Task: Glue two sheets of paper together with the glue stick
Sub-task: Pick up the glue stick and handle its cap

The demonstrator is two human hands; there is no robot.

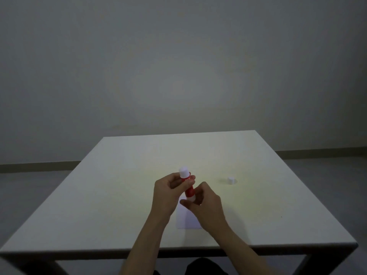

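The glue stick (187,185) stands nearly upright above the table (99,195), white tip up and leaning slightly left (over the paper (186,219)). The left hand (168,193) pinches its upper body; the right hand (204,203) pinches its base, both forearms reaching forward.

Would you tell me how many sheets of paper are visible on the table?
1: a sheet of paper lies under the hands; a second may be beneath it, hidden.

Dim, soft picture; light pools centrally, corners perhaps vignetted.
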